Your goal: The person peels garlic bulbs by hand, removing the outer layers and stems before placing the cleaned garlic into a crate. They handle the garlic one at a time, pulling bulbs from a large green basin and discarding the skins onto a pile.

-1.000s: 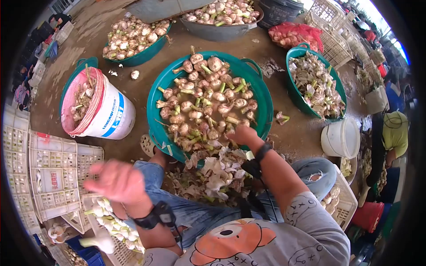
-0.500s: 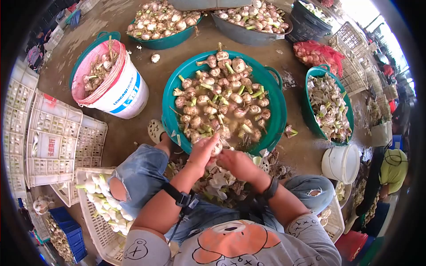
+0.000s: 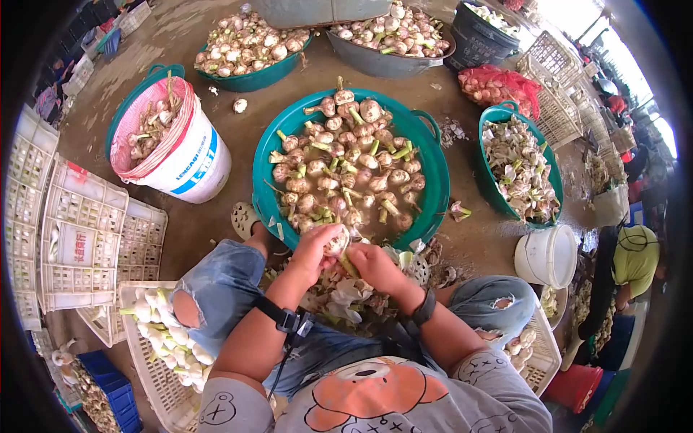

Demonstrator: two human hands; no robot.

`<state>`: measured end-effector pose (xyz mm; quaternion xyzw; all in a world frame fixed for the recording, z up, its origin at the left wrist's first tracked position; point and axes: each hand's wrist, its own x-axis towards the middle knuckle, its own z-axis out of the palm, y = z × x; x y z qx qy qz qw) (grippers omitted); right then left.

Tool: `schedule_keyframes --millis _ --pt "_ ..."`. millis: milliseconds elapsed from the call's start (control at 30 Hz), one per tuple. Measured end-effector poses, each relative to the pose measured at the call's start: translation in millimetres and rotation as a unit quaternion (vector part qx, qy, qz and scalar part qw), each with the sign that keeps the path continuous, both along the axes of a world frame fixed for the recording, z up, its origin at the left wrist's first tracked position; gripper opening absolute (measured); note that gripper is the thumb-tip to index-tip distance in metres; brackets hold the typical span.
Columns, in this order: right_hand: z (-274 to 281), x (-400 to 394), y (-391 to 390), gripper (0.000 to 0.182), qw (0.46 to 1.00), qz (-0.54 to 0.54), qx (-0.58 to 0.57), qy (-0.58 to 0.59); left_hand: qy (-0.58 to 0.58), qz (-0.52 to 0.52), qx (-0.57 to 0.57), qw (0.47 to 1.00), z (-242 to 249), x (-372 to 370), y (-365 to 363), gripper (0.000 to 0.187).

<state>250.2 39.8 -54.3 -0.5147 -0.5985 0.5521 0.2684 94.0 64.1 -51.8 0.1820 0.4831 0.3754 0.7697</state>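
Note:
My left hand (image 3: 316,252) is closed round a whitish garlic bulb (image 3: 336,244), held just over the near rim of a green tub (image 3: 439,189). Right beside it, my right hand (image 3: 375,267) is closed on the bulb's pale green stem (image 3: 349,265); its fingertips are partly hidden. Inside the tub, many garlic bulbs with brown-streaked skins and cut stems lie in murky water. Below my hands, loose garlic skins (image 3: 346,299) are heaped between my legs.
A crate of peeled white garlic (image 3: 170,335) stands at my left, near stacked crates (image 3: 83,231). Further left is a white bucket (image 3: 209,162). A tub of skins (image 3: 554,177) and a small white bucket (image 3: 546,256) stand right. A person (image 3: 635,260) bends at far right.
Both hands have shifted slightly left with the bulb. The stem now shows beneath the right fingers, and the whole view has moved a little.

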Motion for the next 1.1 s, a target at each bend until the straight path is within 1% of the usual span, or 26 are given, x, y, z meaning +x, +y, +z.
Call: schedule_keyframes --millis 33,67,133,200,233,267,300,400,433,467,500,533,567,600,633,667,700,733,767,833,867,933,967,1000,1067,1100 --pt "8 -1 -3 0.019 0.997 0.022 0.072 -0.023 0.001 -0.001 -0.004 1.0 -1 -1 1 0.019" --pt "5 -1 -4 0.019 0.997 0.024 0.07 -0.025 0.001 -0.002 -0.009 1.0 -2 -1 0 0.018" --pt "1 -1 -6 0.019 0.958 0.061 0.198 -0.199 0.012 -0.022 -0.004 1.0 -5 1 -2 0.02" --pt "-2 0 -3 0.022 0.94 0.072 0.226 -0.245 0.024 -0.043 0.004 0.999 -6 2 -2 0.022" --pt "-13 2 0 0.024 0.996 0.026 0.018 -0.088 0.015 -0.043 0.006 0.999 -6 1 -2 0.024" --pt "-11 0 4 0.026 0.979 -0.021 -0.19 0.077 0.006 -0.043 0.007 0.999 -4 0 -3 0.027" --pt "-4 -1 2 0.028 0.921 -0.084 -0.316 0.213 0.007 -0.043 0.009 0.999 -3 0 -3 0.027" --pt "5 1 -2 0.03 0.892 -0.141 -0.307 0.301 -0.026 -0.045 0.084 0.995 -1 -2 0 0.036" --pt "11 6 -5 0.029 0.974 -0.06 -0.159 0.152 0.031 -0.072 0.087 0.993 -6 -3 3 0.04" --pt "7 9 -3 0.029 0.973 -0.063 -0.16 0.151 0.087 -0.099 0.089 0.987 -3 -1 6 0.044" --pt "-1 13 -2 0.025 0.991 -0.05 0.124 -0.004 0.224 -0.208 0.111 0.946 7 -1 6 0.049" --pt "-7 17 -2 0.021 0.904 -0.031 0.395 -0.161 0.222 -0.212 0.111 0.945 7 1 2 0.049" --pt "-8 24 -4 0.022 0.941 -0.041 0.303 -0.144 0.258 -0.252 0.201 0.911 6 2 -3 0.055" --pt "-10 28 -2 0.022 0.941 -0.045 0.303 -0.146 0.291 -0.288 0.291 0.865 18 6 -4 0.061" --pt "-13 31 2 0.022 0.991 -0.113 0.069 -0.034 0.333 -0.319 0.312 0.831 33 10 -8 0.064" --pt "-18 34 5 0.022 0.967 -0.174 -0.168 0.083 0.355 -0.251 0.457 0.776 24 14 -12 0.061" --pt "-23 36 9 0.021 0.914 -0.204 -0.266 0.226 0.38 -0.25 0.503 0.735 18 14 -14 0.058" --pt "-26 40 9 0.021 0.914 -0.206 -0.263 0.228 0.403 -0.247 0.548 0.69 12 13 -14 0.054" --pt "-17 39 10 0.021 0.905 -0.204 -0.273 0.255 0.403 -0.248 0.55 0.688 11 14 -12 0.054" --pt "-20 35 9 0.022 0.889 -0.18 -0.274 0.32 0.454 -0.22 0.62 0.602 9 14 -12 0.043" --pt "-11 28 7 0.022 0.888 -0.181 -0.275 0.322 0.454 -0.222 0.619 0.601 4 12 -12 0.043" --pt "17 16 3 0.022 0.837 -0.224 -0.231 0.443 0.278 -0.1 0.432 0.852 -9 8 -9 0.029" --pt "15 19 -3 0.021 0.87 -0.167 -0.163 0.435 0.109 0.046 0.315 0.942 -10 9 -6 0.018" --pt "12 25 -9 0.021 0.948 -0.089 -0.077 0.297 0.024 0.094 0.162 0.982 -1 0 -3 0.013" --pt "20 40 -24 0.023 0.985 0.059 0.035 0.157 -0.1 0.169 0.102 0.975 1 -14 1 0.019" --pt "33 43 -31 0.023 0.978 0.049 0.036 0.199 -0.09 0.186 0.067 0.976 -3 -23 6 0.028"
